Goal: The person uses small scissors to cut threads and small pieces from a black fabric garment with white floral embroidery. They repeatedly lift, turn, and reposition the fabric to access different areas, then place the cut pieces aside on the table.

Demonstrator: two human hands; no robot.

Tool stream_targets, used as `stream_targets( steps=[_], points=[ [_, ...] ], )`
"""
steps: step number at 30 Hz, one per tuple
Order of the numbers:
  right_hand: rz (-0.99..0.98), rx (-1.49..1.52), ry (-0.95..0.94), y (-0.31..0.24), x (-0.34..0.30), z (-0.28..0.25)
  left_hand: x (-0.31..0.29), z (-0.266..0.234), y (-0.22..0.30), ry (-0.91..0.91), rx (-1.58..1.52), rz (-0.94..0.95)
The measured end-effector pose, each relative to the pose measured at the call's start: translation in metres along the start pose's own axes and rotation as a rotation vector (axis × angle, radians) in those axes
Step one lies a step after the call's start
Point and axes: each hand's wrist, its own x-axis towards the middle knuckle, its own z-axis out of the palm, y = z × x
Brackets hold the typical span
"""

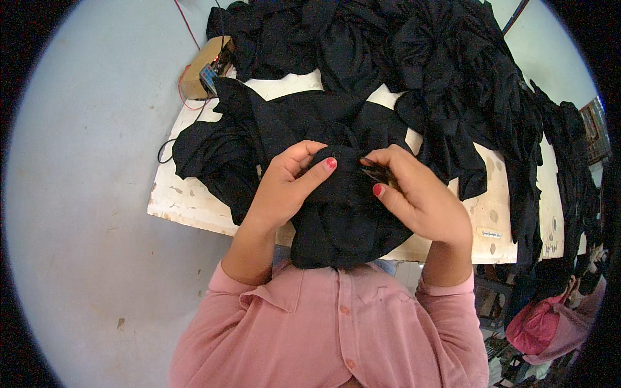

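Observation:
A black garment (343, 226) lies gathered in front of me, its near part hanging over the table's front edge. My left hand (291, 178) is closed on a fold of it, thumb on top and fingers curled behind. Just to the right, my right hand (414, 194) holds small dark thread snips (376, 173) between thumb and fingers. Their pointed end is at the cloth, close to my left thumb. My right fingers partly cover the snips, so how far the blades are apart cannot be made out.
The pale, worn tabletop (194, 204) carries a large heap of black cloth (446, 58) at the back and right. A tan box with wires (204, 71) stands at the far left by the wall (84, 194). Another person in pink (543, 323) is at the lower right.

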Motion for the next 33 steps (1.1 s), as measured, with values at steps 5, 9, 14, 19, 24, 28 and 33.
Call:
stream_targets(
  steps=[5,9,14,19,24,28,33],
  points=[
    [-0.01,-0.171,0.225,-0.006,-0.003,0.022,0.0,0.003,-0.002,0.044,0.125,0.061],
    [-0.097,-0.329,0.309,0.0,-0.004,0.019,-0.002,0.003,0.001,0.049,0.202,0.076],
    [-0.127,-0.25,0.297,0.002,-0.002,0.014,-0.001,0.002,-0.002,0.044,0.236,0.129],
    [-0.159,-0.229,0.254,0.006,0.001,0.007,-0.004,0.005,0.009,-0.019,0.366,0.086],
    [-0.186,-0.2,0.185,0.01,0.0,0.003,-0.002,0.004,0.008,-0.087,0.361,0.066],
    [-0.173,-0.204,0.204,0.008,-0.001,0.0,-0.001,0.0,0.005,-0.099,0.348,0.071],
    [-0.186,-0.227,0.157,0.007,-0.001,-0.006,0.0,0.001,0.006,-0.115,0.382,0.064]
  ],
)
